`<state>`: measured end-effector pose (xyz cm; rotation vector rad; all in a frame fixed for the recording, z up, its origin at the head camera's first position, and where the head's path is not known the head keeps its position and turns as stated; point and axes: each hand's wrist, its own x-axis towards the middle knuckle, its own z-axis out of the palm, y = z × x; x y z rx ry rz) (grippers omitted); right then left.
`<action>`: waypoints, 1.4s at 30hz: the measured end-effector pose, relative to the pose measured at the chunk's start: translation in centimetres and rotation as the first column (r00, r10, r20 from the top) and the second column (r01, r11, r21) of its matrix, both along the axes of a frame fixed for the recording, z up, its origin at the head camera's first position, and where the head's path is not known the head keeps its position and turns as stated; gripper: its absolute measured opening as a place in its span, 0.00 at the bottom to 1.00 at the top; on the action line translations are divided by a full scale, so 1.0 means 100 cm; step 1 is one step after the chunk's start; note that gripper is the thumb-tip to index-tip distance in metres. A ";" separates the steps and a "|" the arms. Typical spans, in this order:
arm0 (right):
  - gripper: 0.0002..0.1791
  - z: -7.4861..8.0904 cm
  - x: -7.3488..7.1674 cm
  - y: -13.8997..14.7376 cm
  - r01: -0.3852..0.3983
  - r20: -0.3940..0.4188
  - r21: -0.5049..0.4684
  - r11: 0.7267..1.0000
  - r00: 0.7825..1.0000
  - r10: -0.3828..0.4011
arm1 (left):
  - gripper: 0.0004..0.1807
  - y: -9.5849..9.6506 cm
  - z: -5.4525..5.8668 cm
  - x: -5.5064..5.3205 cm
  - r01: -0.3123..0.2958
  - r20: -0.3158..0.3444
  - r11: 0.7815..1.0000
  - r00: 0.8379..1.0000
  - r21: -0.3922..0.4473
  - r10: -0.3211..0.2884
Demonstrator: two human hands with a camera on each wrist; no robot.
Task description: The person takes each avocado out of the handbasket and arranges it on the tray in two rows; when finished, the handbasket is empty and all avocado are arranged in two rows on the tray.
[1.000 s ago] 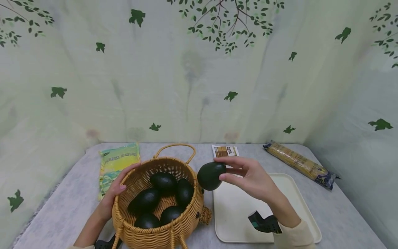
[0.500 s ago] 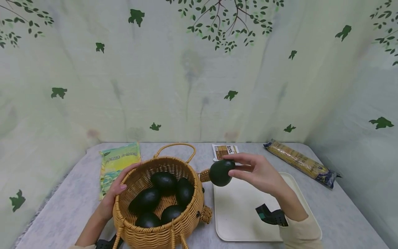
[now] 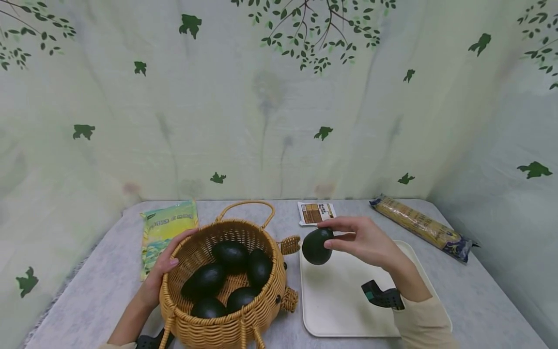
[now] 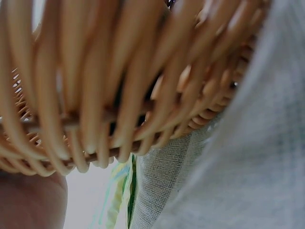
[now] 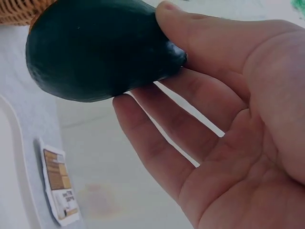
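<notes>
My right hand [image 3: 364,241] pinches a dark green avocado [image 3: 317,246] by its narrow end, between thumb and fingers. In the head view the avocado overlaps the upper left part of a cream tray [image 3: 348,310]. The right wrist view shows the same avocado [image 5: 95,47] close up, glossy and dark. A wicker basket [image 3: 218,334] with several avocados [image 3: 203,279] inside stands left of the tray, tilted so that its inside shows. My left hand [image 3: 163,264] grips the basket's left rim, thumb inside. Woven basket wall [image 4: 105,86] fills much of the left wrist view.
Behind the basket on the left lies a yellow-green packet [image 3: 167,228]. A small brown-and-white packet [image 3: 315,212] is behind the tray, and a long pack of noodles [image 3: 423,228] lies at the back right. The basket's looped handle [image 3: 246,203] stands up at its far side.
My right hand has carried the avocado rightward, away from the basket's rim and over the tray's corner in this view. The left hand and basket have hardly moved.
</notes>
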<state>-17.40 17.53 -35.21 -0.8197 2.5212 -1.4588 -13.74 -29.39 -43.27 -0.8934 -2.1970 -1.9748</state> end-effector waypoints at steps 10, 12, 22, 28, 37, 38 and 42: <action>0.22 -0.012 -0.011 -0.001 -0.040 0.019 0.091 0.995 0.999 0.039 | 0.35 0.001 0.001 -0.002 -0.004 -0.016 1.000 1.000 0.002 0.004; 0.21 -0.013 -0.012 -0.001 -0.050 0.032 0.094 0.994 0.998 0.047 | 0.35 0.001 0.002 -0.002 -0.006 -0.019 1.000 1.000 0.000 0.006; 0.20 -0.023 -0.017 -0.002 -0.089 0.072 0.145 0.985 0.994 0.079 | 0.35 0.002 0.003 -0.002 -0.018 -0.008 1.000 1.000 -0.005 0.018; 0.21 -0.031 -0.018 -0.002 -0.133 0.140 0.129 0.983 0.984 0.115 | 0.35 0.001 0.002 -0.001 -0.009 0.002 1.000 1.000 -0.007 0.009; 0.23 -0.038 -0.023 -0.003 -0.174 0.130 0.155 0.973 0.979 0.154 | 0.35 0.002 0.002 -0.002 -0.008 -0.005 1.000 1.000 -0.010 0.008; 0.23 -0.038 -0.023 -0.003 -0.173 0.129 0.154 0.973 0.980 0.154 | 0.35 0.002 0.002 -0.001 -0.006 0.000 1.000 1.000 -0.007 0.006; 0.24 -0.040 -0.024 -0.005 -0.163 0.130 0.145 0.976 0.981 0.145 | 0.35 0.002 0.001 -0.001 0.006 0.007 1.000 1.000 0.003 -0.006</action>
